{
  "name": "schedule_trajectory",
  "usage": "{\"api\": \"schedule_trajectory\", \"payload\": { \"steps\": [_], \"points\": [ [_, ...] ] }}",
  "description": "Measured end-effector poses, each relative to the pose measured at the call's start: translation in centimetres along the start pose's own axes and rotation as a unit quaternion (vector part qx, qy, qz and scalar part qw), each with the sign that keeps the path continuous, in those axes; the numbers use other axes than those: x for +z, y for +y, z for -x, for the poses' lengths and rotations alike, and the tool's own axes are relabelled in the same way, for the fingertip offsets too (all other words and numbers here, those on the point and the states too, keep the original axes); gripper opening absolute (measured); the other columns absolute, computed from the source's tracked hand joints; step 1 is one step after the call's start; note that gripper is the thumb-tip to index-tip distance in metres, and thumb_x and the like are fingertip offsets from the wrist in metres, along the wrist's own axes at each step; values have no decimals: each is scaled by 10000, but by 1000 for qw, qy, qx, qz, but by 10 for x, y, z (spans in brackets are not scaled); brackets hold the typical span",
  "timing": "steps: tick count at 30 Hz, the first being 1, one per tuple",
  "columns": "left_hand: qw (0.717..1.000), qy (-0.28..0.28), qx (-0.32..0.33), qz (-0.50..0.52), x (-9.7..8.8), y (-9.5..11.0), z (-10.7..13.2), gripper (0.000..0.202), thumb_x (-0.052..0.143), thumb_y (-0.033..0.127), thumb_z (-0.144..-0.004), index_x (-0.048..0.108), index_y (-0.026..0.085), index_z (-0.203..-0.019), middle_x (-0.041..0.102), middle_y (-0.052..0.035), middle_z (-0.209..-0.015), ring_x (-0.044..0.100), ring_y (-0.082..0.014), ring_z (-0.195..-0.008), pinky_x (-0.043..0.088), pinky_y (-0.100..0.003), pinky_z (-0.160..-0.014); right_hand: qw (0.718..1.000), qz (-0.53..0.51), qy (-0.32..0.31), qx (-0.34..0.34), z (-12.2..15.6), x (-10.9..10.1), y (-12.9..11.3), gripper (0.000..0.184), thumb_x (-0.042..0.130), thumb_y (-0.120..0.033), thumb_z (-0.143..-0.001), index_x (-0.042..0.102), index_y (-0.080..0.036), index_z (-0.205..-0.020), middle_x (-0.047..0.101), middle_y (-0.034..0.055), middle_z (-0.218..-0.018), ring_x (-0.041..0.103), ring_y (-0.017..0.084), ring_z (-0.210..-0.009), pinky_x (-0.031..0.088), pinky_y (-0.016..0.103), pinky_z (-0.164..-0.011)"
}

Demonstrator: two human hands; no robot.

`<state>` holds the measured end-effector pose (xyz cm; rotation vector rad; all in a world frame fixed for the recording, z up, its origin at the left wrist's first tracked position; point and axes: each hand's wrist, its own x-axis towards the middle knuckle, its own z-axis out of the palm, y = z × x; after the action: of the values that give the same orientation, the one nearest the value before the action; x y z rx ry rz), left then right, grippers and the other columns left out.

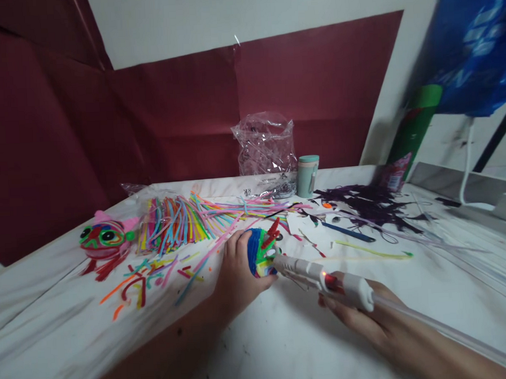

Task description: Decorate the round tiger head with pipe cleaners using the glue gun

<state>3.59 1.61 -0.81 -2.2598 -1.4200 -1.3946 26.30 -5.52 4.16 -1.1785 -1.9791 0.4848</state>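
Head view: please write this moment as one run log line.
left hand: holds multicoloured pipe-cleaner ball | right hand: holds white hot glue gun | nozzle: at ball | nearby: colourful pipe-cleaner bundle

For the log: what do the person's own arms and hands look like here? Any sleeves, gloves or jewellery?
The left hand and right hand are bare: no gloves, no ring on the fingers that show. The left forearm and right forearm run uncovered to the bottom edge, with no sleeve, watch or bracelet in view. Finer marks are lost in blur.
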Motion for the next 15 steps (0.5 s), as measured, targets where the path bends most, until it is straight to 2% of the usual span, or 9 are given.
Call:
{"api": "schedule_trajectory", "payload": {
  "steps": [10, 12, 15],
  "points": [
    [1000, -3, 4, -3, 1, 0, 0, 851, 788, 257, -541, 369, 185, -1278, 482, -163, -1245, 474, -346, -1196, 411, -525, -1002, 997, -17, -70, -8, -6, -8, -10, 203, 454, -259, -855, 611, -224, -731, 647, 6, -646, 625, 184, -583, 539, 273, -536],
    [1000, -7, 4, -4, 1, 1, 0, 857, 798, 264, -538, 368, 185, -1276, 479, -165, -1249, 477, -344, -1194, 412, -519, -1005, 998, -13, -66, -6, -5, -9, -10, 181, 477, -251, -838, 631, -234, -745, 662, 6, -655, 634, 192, -590, 552, 277, -549],
    [1000, -5, -3, -2, 0, 0, 0, 856, 794, 249, -533, 368, 189, -1273, 482, -156, -1235, 479, -341, -1194, 411, -517, -1010, 1000, -4, -28, -5, -2, -5, -5, 180, 489, -264, -824, 641, -248, -729, 673, 3, -641, 639, 197, -575, 544, 270, -517]
  ]
}}
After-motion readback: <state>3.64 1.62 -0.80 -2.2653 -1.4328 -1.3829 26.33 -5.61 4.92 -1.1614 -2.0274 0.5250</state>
